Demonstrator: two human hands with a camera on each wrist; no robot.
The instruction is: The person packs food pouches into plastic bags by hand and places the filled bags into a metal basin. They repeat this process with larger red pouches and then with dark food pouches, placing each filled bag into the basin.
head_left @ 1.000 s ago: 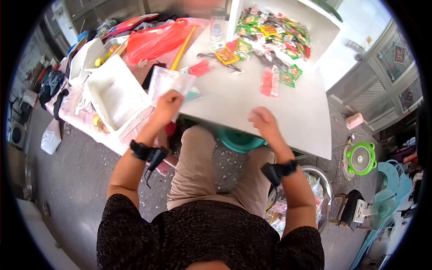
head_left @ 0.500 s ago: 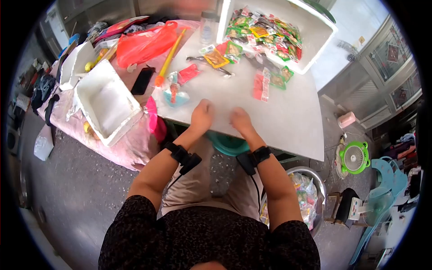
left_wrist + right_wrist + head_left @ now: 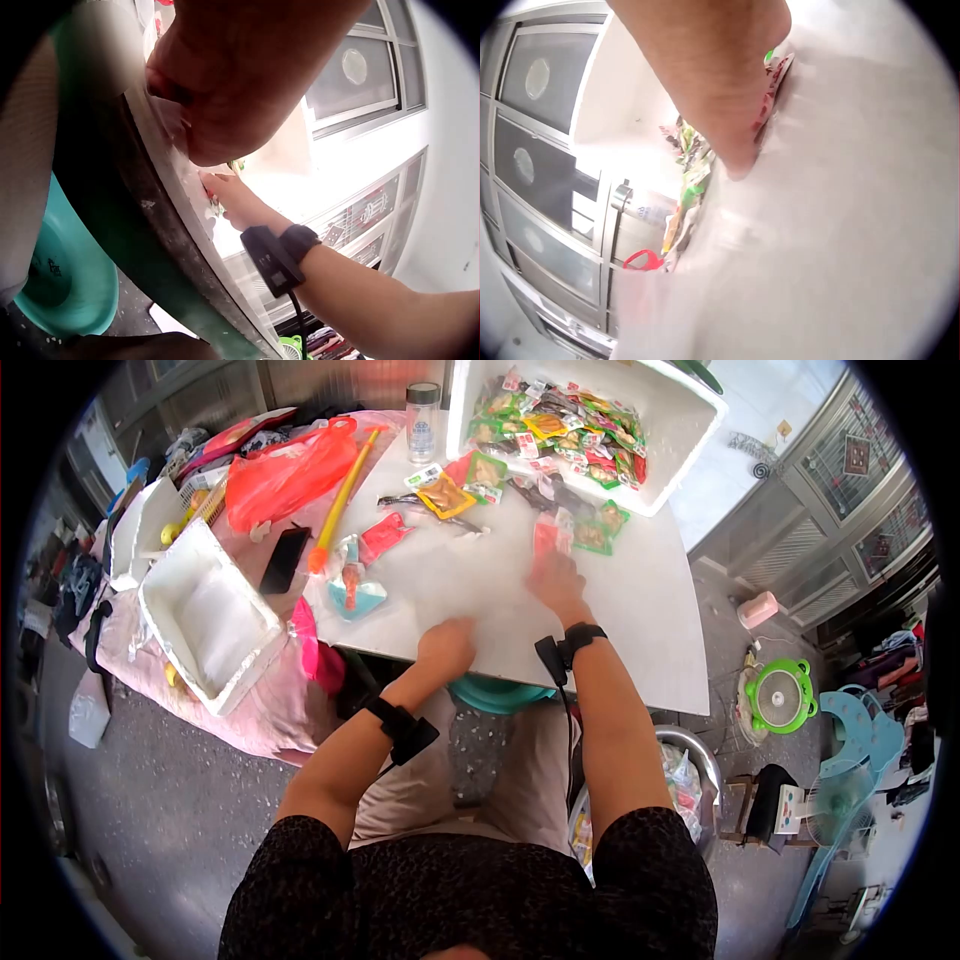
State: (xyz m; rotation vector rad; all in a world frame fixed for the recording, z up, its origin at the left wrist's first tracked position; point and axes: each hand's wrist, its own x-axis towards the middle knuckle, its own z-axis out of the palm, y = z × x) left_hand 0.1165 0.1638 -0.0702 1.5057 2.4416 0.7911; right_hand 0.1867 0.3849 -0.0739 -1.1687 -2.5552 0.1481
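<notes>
My right hand (image 3: 558, 582) reaches over the white table and pinches the near end of a red-and-white packet (image 3: 546, 536). In the right wrist view, that packet (image 3: 769, 101) tilts up beside the fingers, partly hidden by the hand. Near the table's front edge, my left hand (image 3: 447, 648) has curled fingers. A thin clear plastic bag (image 3: 174, 120) shows under these fingers in the left wrist view. Green packets (image 3: 600, 528) lie just right of the red-and-white one. A yellow packet (image 3: 443, 495) and a red packet (image 3: 384, 537) lie further left.
A white foam box (image 3: 680, 455) full of small packets stands at the back, beside a clear bottle (image 3: 422, 425). At left are an empty foam tray (image 3: 205, 615), a phone (image 3: 286, 560), a yellow stick (image 3: 345, 500) and a red bag (image 3: 285, 480). A metal basin (image 3: 708, 760) stands below right.
My left hand has come from the table's left side to the middle of the front edge. The right hand has reached forward onto the red-and-white packet.
</notes>
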